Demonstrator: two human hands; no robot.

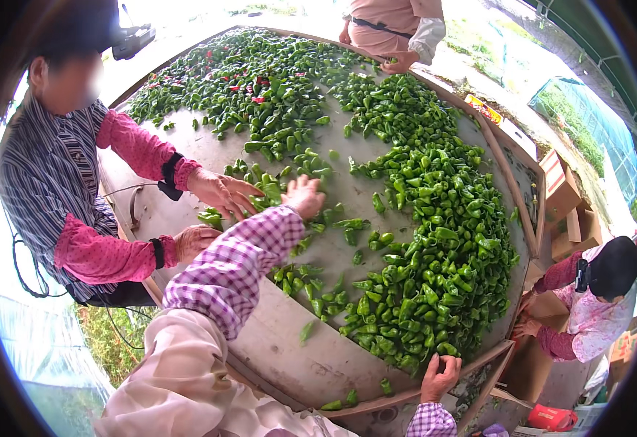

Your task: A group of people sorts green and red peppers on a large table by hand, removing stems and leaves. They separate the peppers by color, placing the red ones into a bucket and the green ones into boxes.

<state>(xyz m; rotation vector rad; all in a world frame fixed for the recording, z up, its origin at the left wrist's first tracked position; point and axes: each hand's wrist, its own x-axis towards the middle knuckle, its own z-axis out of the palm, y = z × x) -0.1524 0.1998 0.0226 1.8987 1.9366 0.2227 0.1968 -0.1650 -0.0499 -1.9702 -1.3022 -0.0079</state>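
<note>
My left hand (303,198), in a purple checked sleeve, reaches across the sorting table (291,338). Its fingers are spread, slightly blurred, over loose green peppers (266,185); nothing is plainly gripped. Down at the table's wooden rim rests my right hand (439,378), thumb and fingers apart. A green pepper (448,349) lies right at its fingertips, on the near edge of a large heap of green peppers (433,262). A few stray peppers (351,397) lie along the rim to the left of that hand.
A co-worker's hands (223,191) work close beside my left hand. Another person's hand (400,61) is at the far rim. At right, a person (586,311) leans over an open cardboard box (531,349). A far heap (231,82) mixes green and red peppers.
</note>
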